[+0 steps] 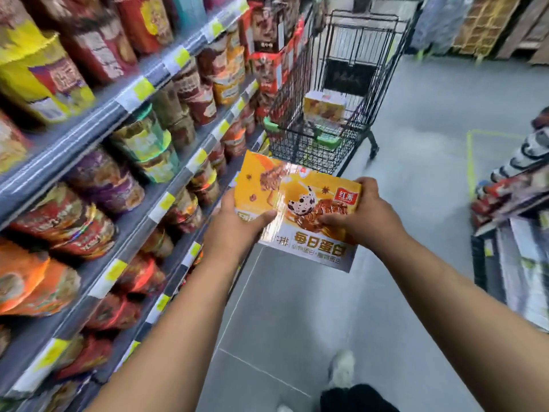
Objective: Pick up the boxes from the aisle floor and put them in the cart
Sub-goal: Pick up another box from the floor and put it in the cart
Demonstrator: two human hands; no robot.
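A flat yellow-orange snack box [292, 200] with food pictures and upside-down print is held at chest height between both hands. My left hand [237, 226] grips its left edge, thumb on top. My right hand [361, 217] grips its right edge, fingers curled over the top face. Just beyond the box stands a black wire cart [341, 93] with green corner bumpers. Another yellow box [325, 105] lies inside the cart's basket.
Shelves [124, 185] packed with snack bags and yellow price tags line the left side. A low display rack [517, 221] of goods stands at the right. Grey floor [421, 120] runs between them, with yellow tape marks. My shoe [343, 368] shows below.
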